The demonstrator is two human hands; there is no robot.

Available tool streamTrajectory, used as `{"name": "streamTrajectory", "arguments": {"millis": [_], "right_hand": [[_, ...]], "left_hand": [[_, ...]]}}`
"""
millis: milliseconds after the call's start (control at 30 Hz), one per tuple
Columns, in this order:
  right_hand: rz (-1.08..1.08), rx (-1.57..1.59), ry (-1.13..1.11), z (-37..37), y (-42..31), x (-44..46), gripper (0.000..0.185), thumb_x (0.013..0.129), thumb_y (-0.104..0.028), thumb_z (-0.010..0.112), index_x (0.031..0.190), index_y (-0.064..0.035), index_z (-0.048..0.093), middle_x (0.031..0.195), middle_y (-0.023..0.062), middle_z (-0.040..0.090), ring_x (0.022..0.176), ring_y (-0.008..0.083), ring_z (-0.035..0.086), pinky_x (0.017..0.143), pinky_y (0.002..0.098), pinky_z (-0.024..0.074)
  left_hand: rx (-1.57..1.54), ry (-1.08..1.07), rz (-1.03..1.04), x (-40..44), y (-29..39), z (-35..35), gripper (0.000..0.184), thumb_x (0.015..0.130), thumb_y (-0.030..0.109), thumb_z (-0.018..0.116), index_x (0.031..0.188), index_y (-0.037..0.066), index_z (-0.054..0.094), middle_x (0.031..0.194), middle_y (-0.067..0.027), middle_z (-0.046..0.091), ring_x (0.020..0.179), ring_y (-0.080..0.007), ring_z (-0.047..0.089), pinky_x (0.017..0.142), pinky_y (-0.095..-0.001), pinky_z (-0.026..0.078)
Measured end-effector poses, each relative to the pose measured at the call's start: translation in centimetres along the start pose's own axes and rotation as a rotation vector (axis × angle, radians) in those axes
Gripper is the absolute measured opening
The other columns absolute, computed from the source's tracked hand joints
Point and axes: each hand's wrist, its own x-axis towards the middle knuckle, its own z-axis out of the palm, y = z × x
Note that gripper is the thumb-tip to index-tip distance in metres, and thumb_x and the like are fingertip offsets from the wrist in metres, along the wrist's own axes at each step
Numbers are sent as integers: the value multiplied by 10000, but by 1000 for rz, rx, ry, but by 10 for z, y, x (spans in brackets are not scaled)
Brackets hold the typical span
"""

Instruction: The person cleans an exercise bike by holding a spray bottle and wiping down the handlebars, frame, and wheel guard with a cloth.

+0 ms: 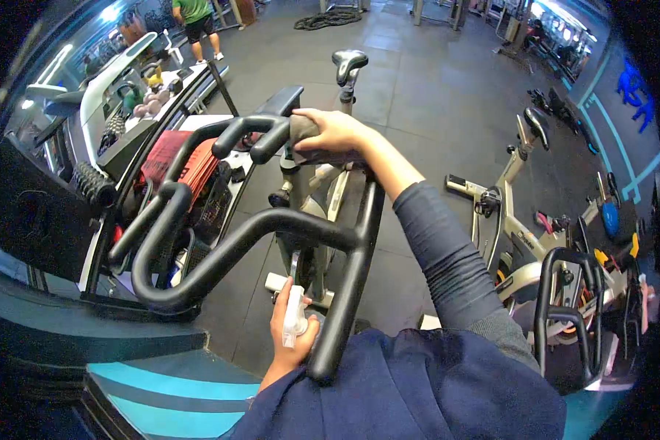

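Black padded handlebars of an exercise bike spread out in front of me. My right hand reaches over them, fingers curled around a dark grey cloth that rests against the far part of the bars. Low on the near side, my left hand grips a spray bottle with a white trigger head; the bottle's body is mostly hidden by the hand. Beyond the bars stands the bike's saddle on its metal post.
More exercise bikes stand to the right. At left, a rack holds orange-red mats, kettlebells and a ridged foam roller. A person in a green shirt stands at the back left, near a coiled black rope.
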Motion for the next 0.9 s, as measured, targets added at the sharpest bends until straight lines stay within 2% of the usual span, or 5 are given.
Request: {"name": "streamTrajectory", "arguments": {"millis": [133,267,533,833,900], "right_hand": [[258,416,-241,-17,20,-15,650,742,-519,734,1181,-52,627,1110,122,667,1022,225,617,908,337,463],[286,510,63,-4,31,-63,561,745,-437,746,1114,-27,641,1067,117,670,996,200,614,907,326,464],[517,762,559,33,-15,-130,583,819,-213,670,1326,-27,452,1205,150,595,1088,242,576,932,352,464],[615,1365,593,76,-112,-208,721,911,-123,614,1485,-43,185,1327,127,491,1179,224,511,996,340,429],[659,1341,619,66,-105,-195,611,920,-117,601,1431,-40,276,1260,112,534,1122,207,546,967,335,451]], "left_hand": [[-110,9,4,-9,1,0,789,666,-7,634,1416,17,390,1000,-121,623,927,-206,632,818,-320,497],[-183,-8,-37,-15,-11,4,770,677,-25,633,1412,24,408,1035,-127,623,929,-208,633,825,-324,497],[-151,-102,65,-13,9,10,650,801,40,660,1406,32,422,1099,-125,586,955,-238,605,889,-339,467],[-240,-118,-89,-3,2,27,590,858,63,604,1420,67,423,1077,-97,584,960,-199,611,876,-313,476],[-136,-103,7,4,10,26,606,847,74,612,1422,65,420,1105,-96,590,965,-200,613,874,-312,476]]}}
